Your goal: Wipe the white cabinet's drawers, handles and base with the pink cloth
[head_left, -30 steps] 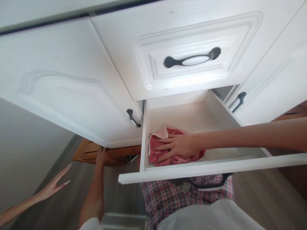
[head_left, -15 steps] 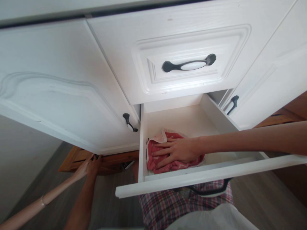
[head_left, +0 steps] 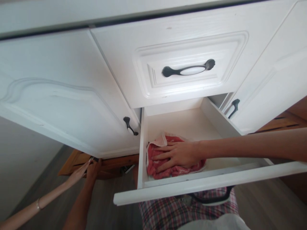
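Note:
My right hand (head_left: 182, 154) lies flat with fingers spread on a red cloth (head_left: 159, 162) with pale edges. The cloth is bunched at the front left of a pulled-out white drawer (head_left: 182, 123). At lower left, the arm nearer my body appears to be mine. It ends in my left hand (head_left: 94, 166), beside a low wooden piece (head_left: 112, 161) under the cabinet. Its fingers are mostly hidden. Another person's hand (head_left: 81, 171), on an arm with a bracelet, overlaps it or lies right beside it.
Above the open drawer is a closed drawer front with a dark handle (head_left: 189, 69). Cabinet doors stand closed on the left (head_left: 59, 102) and right (head_left: 275, 83). The open drawer's front edge (head_left: 203, 185) juts over my plaid-covered lap (head_left: 165, 212).
The view has shifted slightly, so the cabinet sits a little lower. My right hand stays at about the same spot on the cloth. The hands at left have hardly moved.

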Motion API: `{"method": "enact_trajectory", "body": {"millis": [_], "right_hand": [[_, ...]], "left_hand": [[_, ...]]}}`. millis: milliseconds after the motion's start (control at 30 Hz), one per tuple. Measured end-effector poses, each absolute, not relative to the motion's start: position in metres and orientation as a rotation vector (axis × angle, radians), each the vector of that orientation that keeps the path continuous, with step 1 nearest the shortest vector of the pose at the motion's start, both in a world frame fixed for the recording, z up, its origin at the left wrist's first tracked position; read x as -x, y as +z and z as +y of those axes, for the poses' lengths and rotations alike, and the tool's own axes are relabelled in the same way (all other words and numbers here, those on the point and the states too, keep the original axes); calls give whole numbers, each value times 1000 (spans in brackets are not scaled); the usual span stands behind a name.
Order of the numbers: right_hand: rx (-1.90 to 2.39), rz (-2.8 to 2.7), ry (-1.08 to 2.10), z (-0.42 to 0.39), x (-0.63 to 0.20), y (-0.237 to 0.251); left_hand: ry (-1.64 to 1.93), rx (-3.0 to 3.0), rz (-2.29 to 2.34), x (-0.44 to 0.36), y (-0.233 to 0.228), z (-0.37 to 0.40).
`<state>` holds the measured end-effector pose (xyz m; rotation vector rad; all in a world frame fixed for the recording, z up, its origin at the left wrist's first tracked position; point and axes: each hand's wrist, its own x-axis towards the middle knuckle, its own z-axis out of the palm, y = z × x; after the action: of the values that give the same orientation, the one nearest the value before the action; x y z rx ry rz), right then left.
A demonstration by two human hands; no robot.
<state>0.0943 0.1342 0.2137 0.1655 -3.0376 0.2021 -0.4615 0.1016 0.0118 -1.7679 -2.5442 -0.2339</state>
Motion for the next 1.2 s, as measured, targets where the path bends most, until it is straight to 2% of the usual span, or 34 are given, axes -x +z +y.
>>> {"method": "enact_trajectory", "body": {"millis": [133,300,433,567,733,833,1100,1200], "right_hand": [[-177,-3070,174,136,-95,215],[-217,-3057,128,138,-94,215],[-409,-2992,84,137,-90,219],[-456,-3006,171,136,-86,223],[-96,-2854,497,142,-88,232],[246,-2648,518,151,-97,249],[906,-2236,469,172,-124,347],[1061,-2287,556,175,-125,355]], "left_hand": [[-196,1695,-2570,452,22,87],[-440,1539,-2548,423,38,60],[-793,1153,-2474,377,61,30],[-1137,833,-2244,319,112,15],[-1916,644,-1761,257,193,35],[-2221,748,-1475,221,231,38],[-2135,971,-1088,138,279,5],[-2021,1322,-1119,122,280,-5]]}}
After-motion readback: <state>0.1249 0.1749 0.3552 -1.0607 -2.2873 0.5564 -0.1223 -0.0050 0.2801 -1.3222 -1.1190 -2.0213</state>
